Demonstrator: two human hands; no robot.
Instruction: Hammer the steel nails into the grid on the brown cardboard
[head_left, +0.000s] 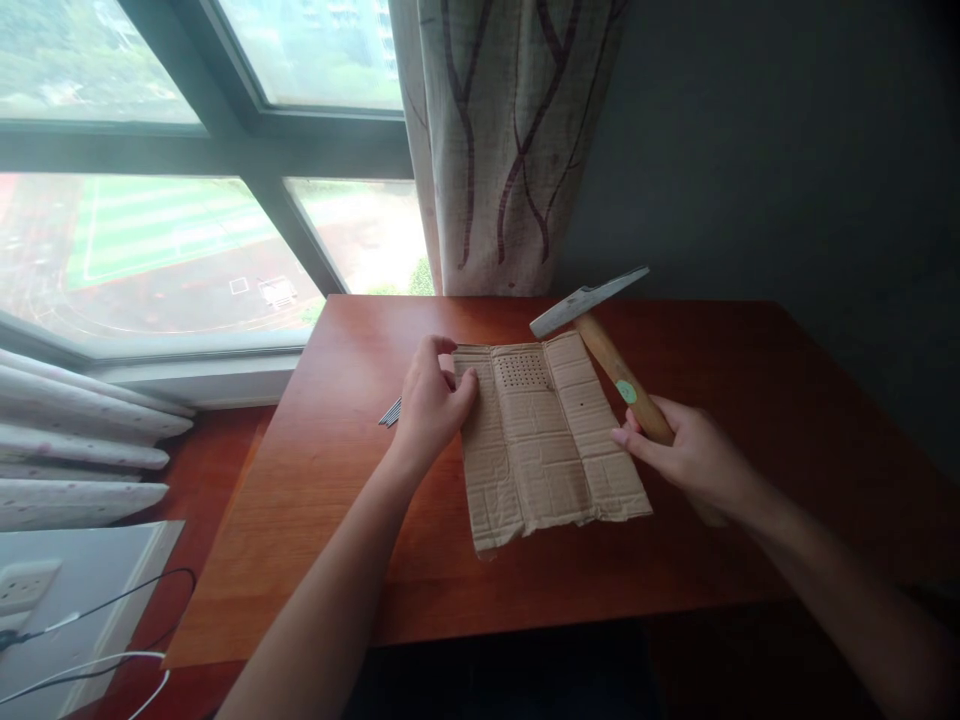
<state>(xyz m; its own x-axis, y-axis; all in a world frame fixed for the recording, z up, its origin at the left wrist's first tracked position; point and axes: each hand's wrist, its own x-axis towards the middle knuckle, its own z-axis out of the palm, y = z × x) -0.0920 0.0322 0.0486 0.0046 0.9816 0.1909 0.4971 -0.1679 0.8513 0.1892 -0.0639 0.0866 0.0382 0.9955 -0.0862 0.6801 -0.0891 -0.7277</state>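
The cardboard sheet (pixel 536 445) is over the middle of the surface (pixel 322 520), creased into panels, its torn edge toward the person; whether it rests flat or is lifted a little cannot be told for sure. The left hand (pixel 436 395) grasps the sheet's far left corner, thumb on the face and fingers behind, a pinch that likely steadies the cardboard and keeps the dotted patch of small holes (pixel 523 371) uncovered. 1 separate hole shows in the panel to the right of that patch.

The right hand (pixel 675 450) is wrapped around the handle of the hammer (pixel 611 360), to the right of the cardboard, with the thumb tip at the sheet's right edge. This grip probably lets the same hand carry the tool and support that side. The hammer's head points away past the sheet's far edge, so the metal stays off the cardboard's face. Thin metal rods (pixel 390 412) lie left of the sheet, partly hidden by the left hand, perhaps put there to be within reach.
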